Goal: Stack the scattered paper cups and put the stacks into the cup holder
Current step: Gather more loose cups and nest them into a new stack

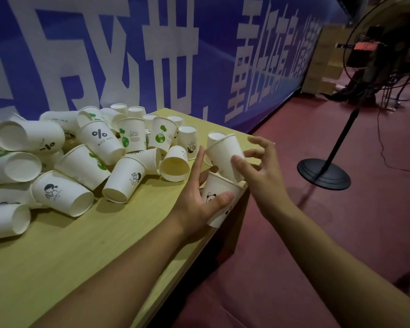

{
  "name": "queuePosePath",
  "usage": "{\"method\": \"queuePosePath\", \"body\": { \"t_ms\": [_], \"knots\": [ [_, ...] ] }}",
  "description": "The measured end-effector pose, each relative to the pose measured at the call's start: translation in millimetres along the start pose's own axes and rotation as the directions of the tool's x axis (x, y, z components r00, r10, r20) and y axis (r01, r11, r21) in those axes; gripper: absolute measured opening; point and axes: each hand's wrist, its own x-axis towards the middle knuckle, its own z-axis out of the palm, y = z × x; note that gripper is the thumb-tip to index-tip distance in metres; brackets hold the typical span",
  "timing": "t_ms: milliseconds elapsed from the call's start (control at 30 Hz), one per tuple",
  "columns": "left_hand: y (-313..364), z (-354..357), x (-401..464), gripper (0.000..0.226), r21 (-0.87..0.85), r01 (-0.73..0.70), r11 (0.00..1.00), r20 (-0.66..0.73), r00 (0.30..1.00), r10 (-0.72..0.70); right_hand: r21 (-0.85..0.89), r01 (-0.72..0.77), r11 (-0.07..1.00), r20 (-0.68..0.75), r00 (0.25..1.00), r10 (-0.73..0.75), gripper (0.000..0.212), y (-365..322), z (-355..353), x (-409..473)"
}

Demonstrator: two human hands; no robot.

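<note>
We hold two paper cups over the right edge of the worktop (64, 256), near its far right corner. Our left hand (200, 200) grips the panda cup (219, 200), thumb curled across its printed wall and the other fingers behind it; the cup is tilted, its open mouth up and toward the far edge. Our right hand (260, 169) pinches the plain white cup (225, 155) with the thumb on its near side, while the remaining fingers are curled loosely in the air beyond it. The plain white cup's narrow bottom sits inside the mouth of the panda cup, and it leans away from us.

The pile of scattered cups (81, 157) covers the left and far part of the worktop, most of them lying on their sides and some standing upside down along the far edge. Among them we see a cup marked "NICE DAY" (102, 142) lying tilted, an upright cup with a green globe print (162, 136), and a cup on its side with its open mouth toward us (175, 165) just beside our left fingers.

Behind the worktop hangs a blue banner (128, 43) with large white characters. To the right, on the red floor (341, 233), stands a black post with a round base (324, 172), well apart from the worktop, and a fan (388, 48) stands farther back.
</note>
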Motion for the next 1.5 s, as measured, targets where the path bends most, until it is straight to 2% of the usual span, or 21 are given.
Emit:
{"method": "queuePosePath", "body": {
  "t_ms": [67, 133, 233, 300, 333, 433, 533, 633, 767, 867, 933, 1033, 1200, 1333, 1400, 1500],
  "knots": [
    [-1, -3, 2, 0.114, 0.027, -0.003, 1.000, -0.015, 1.000, 0.004, -0.080, -0.014, 0.997, 0.090, 0.996, 0.022, 0.052, -3, 5, -1],
    [-3, -5, 4, 0.117, 0.043, -0.017, 0.999, -0.022, 1.000, 0.018, -0.105, -0.019, 0.994, 0.147, 0.989, 0.034, 0.053, -5, 10, -1],
    [-5, -9, 8, 0.116, 0.093, -0.042, 0.995, -0.075, 0.996, 0.049, -0.098, -0.055, 0.994, 0.135, 0.989, 0.068, 0.033, -4, 18, 1],
    [-5, -16, 10, 0.104, 0.141, -0.056, 0.988, -0.149, 0.986, 0.077, -0.111, -0.059, 0.992, 0.124, 0.990, 0.073, 0.016, -1, 24, 2],
    [-7, -20, 11, 0.094, 0.176, -0.060, 0.982, -0.179, 0.980, 0.092, -0.131, -0.054, 0.990, 0.139, 0.988, 0.073, 0.014, 2, 27, 2],
    [-13, -31, 13, 0.071, 0.238, -0.036, 0.971, -0.249, 0.964, 0.096, -0.205, 0.012, 0.979, 0.181, 0.983, 0.026, 0.021, 8, 35, 7],
    [-20, -37, 14, 0.064, 0.238, -0.003, 0.971, -0.310, 0.948, 0.079, -0.337, 0.094, 0.937, 0.088, 0.994, -0.068, 0.028, 11, 38, 30],
    [-21, -37, 13, 0.065, 0.250, 0.007, 0.968, -0.303, 0.950, 0.072, -0.513, 0.118, 0.851, 0.033, 0.993, -0.117, 0.043, 17, 42, 70],
    [-18, -36, 12, 0.064, 0.269, -0.002, 0.963, -0.257, 0.963, 0.074, -0.633, 0.016, 0.774, 0.078, 0.996, 0.043, 0.067, 30, 48, 114],
    [-18, -36, 12, 0.067, 0.245, 0.004, 0.969, -0.235, 0.970, 0.056, -0.600, -0.080, 0.796, 0.077, 0.985, 0.157, 0.070, 39, 46, 120],
    [-17, -36, 12, 0.073, 0.231, -0.008, 0.973, -0.222, 0.973, 0.061, -0.549, -0.092, 0.831, 0.019, 0.992, 0.123, 0.070, 38, 39, 113],
    [-15, -36, 11, 0.080, 0.237, -0.029, 0.971, -0.195, 0.978, 0.077, -0.437, -0.030, 0.899, -0.055, 0.998, 0.007, 0.063, 28, 28, 94],
    [-10, -35, 9, 0.092, 0.243, -0.015, 0.970, -0.150, 0.987, 0.052, -0.192, 0.026, 0.981, 0.067, 0.998, -0.014, 0.039, 4, 27, 48],
    [-8, -30, 10, 0.103, 0.237, 0.025, 0.971, -0.148, 0.989, 0.010, 0.007, -0.051, 0.999, 0.092, 0.995, 0.050, 0.019, -3, 38, 26],
    [-5, -28, 11, 0.105, 0.227, 0.021, 0.974, -0.160, 0.987, 0.016, 0.018, -0.087, 0.996, 0.077, 0.993, 0.085, 0.026, -4, 43, 22],
    [-1, -36, 6, 0.105, 0.226, 0.014, 0.974, -0.185, 0.982, 0.028, 0.108, -0.204, 0.973, 0.151, 0.971, 0.187, 0.056, -6, 49, 25]
  ]
}}
